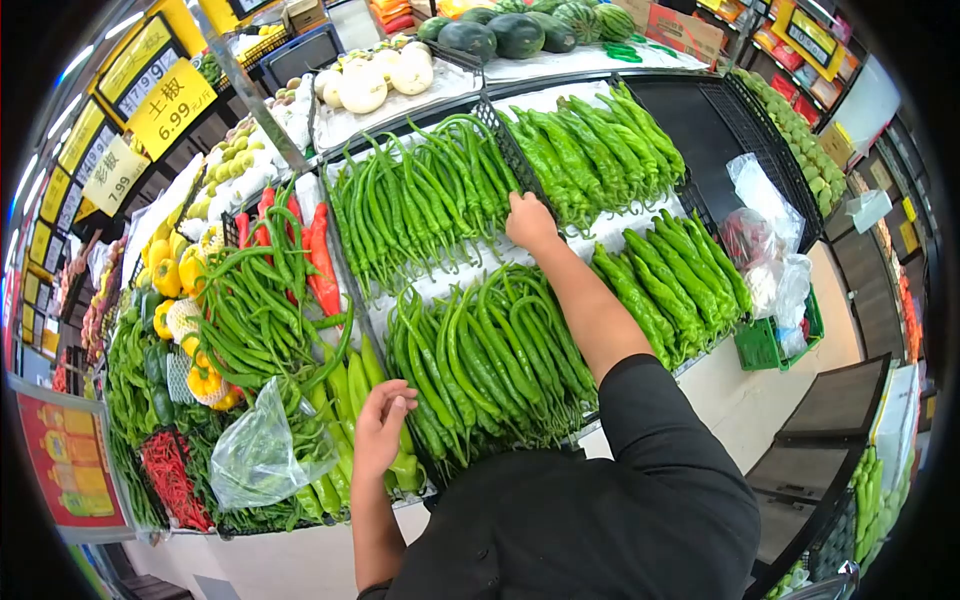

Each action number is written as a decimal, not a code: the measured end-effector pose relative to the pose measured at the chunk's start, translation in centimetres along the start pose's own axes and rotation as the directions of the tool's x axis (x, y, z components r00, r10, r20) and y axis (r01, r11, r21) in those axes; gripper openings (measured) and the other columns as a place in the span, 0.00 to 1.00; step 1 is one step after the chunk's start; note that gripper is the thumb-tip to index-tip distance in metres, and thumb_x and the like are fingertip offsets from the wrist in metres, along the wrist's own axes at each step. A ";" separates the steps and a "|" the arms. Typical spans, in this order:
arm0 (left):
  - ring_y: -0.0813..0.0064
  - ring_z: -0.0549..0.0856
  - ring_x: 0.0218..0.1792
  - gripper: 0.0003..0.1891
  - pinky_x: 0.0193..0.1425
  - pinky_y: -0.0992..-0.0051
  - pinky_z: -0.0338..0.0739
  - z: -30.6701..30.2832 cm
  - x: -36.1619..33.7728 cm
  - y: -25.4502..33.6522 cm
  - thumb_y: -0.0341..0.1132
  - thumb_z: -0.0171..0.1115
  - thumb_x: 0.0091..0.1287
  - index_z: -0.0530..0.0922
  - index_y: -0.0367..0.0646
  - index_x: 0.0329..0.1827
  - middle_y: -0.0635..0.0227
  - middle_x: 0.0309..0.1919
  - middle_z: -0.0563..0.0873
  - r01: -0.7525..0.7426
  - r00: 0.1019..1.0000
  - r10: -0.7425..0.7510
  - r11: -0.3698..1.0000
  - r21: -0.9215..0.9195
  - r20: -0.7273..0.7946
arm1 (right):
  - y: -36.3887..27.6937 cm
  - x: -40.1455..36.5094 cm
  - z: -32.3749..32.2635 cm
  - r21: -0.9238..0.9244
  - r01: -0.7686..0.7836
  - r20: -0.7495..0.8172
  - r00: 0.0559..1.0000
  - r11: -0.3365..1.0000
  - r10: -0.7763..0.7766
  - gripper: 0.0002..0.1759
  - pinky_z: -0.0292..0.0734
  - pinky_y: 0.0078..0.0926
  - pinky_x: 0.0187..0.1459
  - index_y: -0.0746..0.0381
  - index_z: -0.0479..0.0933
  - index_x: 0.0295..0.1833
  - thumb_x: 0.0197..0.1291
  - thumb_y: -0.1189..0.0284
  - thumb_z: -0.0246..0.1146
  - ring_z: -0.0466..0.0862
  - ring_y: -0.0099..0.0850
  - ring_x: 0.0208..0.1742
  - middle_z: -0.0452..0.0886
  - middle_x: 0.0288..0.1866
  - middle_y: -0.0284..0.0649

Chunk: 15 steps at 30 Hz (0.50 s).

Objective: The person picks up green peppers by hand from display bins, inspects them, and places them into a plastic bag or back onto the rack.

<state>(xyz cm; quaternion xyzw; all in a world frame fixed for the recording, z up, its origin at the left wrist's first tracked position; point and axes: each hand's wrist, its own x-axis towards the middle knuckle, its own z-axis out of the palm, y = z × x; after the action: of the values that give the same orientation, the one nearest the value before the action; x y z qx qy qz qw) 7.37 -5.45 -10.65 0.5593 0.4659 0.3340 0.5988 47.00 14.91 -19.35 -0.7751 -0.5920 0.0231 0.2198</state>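
My right hand [532, 222] reaches to the right end of the back row of long green peppers [425, 195], beside the black divider [510, 140]. Its fingers are closed, and what they grip, if anything, is hidden. At the left side of the front row of long green peppers [490, 355], my left hand [384, 425] hovers with loosely bent fingers, thumb apart, and nothing visible in it. Close to it on the left are thicker light-green peppers [350, 385] and a clear plastic bag [262, 450]. Both rows lie side by side on white lining.
Wrinkled green peppers [595, 150] fill the section right of the divider, with more [675, 285] in front. Loose tangled peppers [255, 310], red peppers [322, 265] and yellow bell peppers [200, 380] lie left. A green crate [780, 345] with plastic bags stands right.
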 end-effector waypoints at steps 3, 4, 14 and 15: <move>0.73 0.83 0.48 0.14 0.57 0.73 0.76 -0.3 -0.5 0.1 0.30 0.53 0.76 0.74 0.35 0.60 0.61 0.49 0.85 -0.013 1.000 0.013 1.000 -0.012 -0.012 | 0.1 -0.2 -0.3 -0.025 -0.034 0.149 0.988 0.999 0.038 0.21 0.77 0.51 0.56 0.68 0.75 0.54 0.56 0.68 0.61 0.81 0.57 0.53 0.80 0.51 0.59; 0.73 0.83 0.48 0.14 0.57 0.73 0.76 -0.6 -0.7 0.3 0.30 0.54 0.76 0.74 0.34 0.60 0.60 0.49 0.85 -0.018 0.999 0.018 1.000 -0.017 -0.033 | 0.2 -0.2 -0.4 -0.012 -0.043 0.158 0.987 0.999 0.044 0.22 0.76 0.51 0.57 0.68 0.76 0.53 0.56 0.66 0.61 0.81 0.56 0.54 0.80 0.51 0.59; 0.74 0.83 0.48 0.12 0.56 0.73 0.77 -7.0 -2.7 8.1 0.31 0.53 0.77 0.76 0.36 0.58 0.64 0.48 0.85 -0.292 0.928 0.318 0.944 0.155 -0.192 | 0.6 -5.2 -6.9 0.333 0.015 0.176 0.981 0.943 -0.078 0.32 0.79 0.42 0.51 0.66 0.70 0.66 0.61 0.61 0.66 0.85 0.47 0.48 0.82 0.54 0.54; 0.74 0.83 0.47 0.12 0.55 0.73 0.77 -8.3 -2.4 9.0 0.31 0.53 0.77 0.76 0.36 0.58 0.64 0.48 0.85 -0.309 0.911 0.352 0.927 0.211 -0.215 | 0.6 -6.3 -7.8 0.357 0.017 0.180 0.980 0.934 -0.087 0.32 0.79 0.40 0.51 0.66 0.70 0.67 0.61 0.62 0.66 0.85 0.44 0.48 0.82 0.54 0.53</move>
<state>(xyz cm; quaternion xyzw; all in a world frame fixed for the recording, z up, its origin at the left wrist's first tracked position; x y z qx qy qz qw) -0.14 -3.33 -0.86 0.6336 0.4627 0.4565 0.4196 47.99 6.51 -13.92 -0.7011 -0.6169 0.1984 0.2975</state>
